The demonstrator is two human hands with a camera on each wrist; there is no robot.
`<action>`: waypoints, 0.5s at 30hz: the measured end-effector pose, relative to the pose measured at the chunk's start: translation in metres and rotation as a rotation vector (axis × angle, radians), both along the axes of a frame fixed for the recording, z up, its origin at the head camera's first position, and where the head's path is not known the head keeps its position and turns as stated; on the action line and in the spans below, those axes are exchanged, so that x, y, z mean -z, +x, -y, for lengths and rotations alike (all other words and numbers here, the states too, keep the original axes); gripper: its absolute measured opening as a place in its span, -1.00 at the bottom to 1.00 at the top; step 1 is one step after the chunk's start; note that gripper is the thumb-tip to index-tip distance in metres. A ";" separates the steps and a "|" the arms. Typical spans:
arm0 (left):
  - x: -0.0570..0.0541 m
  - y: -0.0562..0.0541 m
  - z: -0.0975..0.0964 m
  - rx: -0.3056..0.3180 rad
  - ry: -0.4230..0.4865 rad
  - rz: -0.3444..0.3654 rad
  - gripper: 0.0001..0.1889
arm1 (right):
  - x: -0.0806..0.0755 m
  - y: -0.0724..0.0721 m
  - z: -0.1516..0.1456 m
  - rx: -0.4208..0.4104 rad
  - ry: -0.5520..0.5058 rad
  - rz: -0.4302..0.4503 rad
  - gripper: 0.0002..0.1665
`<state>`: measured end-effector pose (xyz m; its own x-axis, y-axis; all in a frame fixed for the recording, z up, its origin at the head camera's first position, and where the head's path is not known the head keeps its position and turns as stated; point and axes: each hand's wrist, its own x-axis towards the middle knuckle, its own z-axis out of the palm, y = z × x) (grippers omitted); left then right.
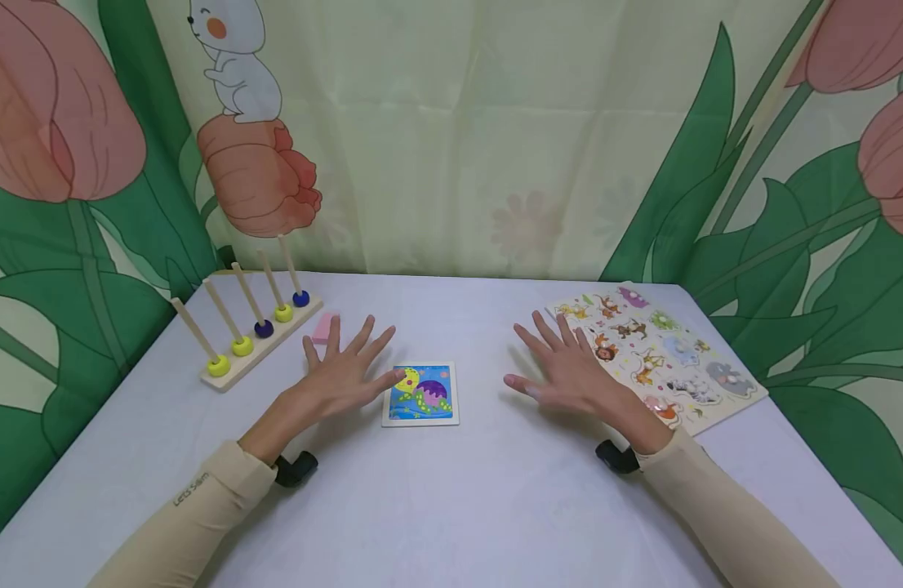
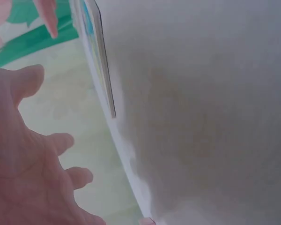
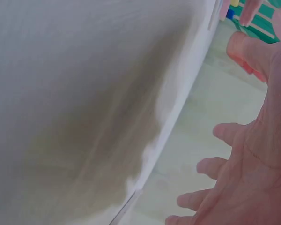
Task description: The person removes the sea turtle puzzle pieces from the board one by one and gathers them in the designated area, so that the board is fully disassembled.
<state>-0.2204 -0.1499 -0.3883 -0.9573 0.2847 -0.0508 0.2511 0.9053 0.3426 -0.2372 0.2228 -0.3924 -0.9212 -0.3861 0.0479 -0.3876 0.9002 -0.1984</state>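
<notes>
My left hand [image 1: 343,377] hovers with fingers spread, its thumb overlapping the left edge of a small square picture puzzle [image 1: 420,394] in the head view. The puzzle shows a yellow and purple turtle on blue inside a pale frame. In the left wrist view the palm [image 2: 28,154] holds nothing, and the puzzle's edge [image 2: 105,70] lies beyond it. My right hand [image 1: 569,371] is likewise spread above the white table, just left of a large animal puzzle board [image 1: 646,359]. Its palm [image 3: 253,154] is bare in the right wrist view.
A wooden peg stand [image 1: 264,343] with yellow and blue beads stands at the left. Behind my left fingers lies a pink block [image 1: 324,328]. The white table [image 1: 451,506] ends at a printed curtain [image 1: 437,147] at the back.
</notes>
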 end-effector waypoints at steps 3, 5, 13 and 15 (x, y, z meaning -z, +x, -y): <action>0.000 0.003 -0.001 -0.001 0.004 0.010 -0.09 | -0.001 0.000 0.001 -0.011 -0.007 0.006 0.09; 0.000 0.004 -0.002 -0.002 0.016 0.017 -0.06 | -0.001 0.000 0.002 -0.015 -0.011 0.011 0.08; 0.002 0.008 -0.002 0.030 0.013 0.124 0.06 | 0.000 -0.001 0.009 -0.025 -0.006 0.023 0.08; 0.002 0.010 -0.001 0.045 0.006 0.144 0.07 | 0.001 -0.001 0.011 -0.031 -0.011 0.015 0.08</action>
<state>-0.2106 -0.1485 -0.3899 -0.9266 0.3279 -0.1843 0.2393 0.8920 0.3836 -0.2382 0.2117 -0.3929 -0.9094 -0.4140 0.0387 -0.4123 0.8856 -0.2139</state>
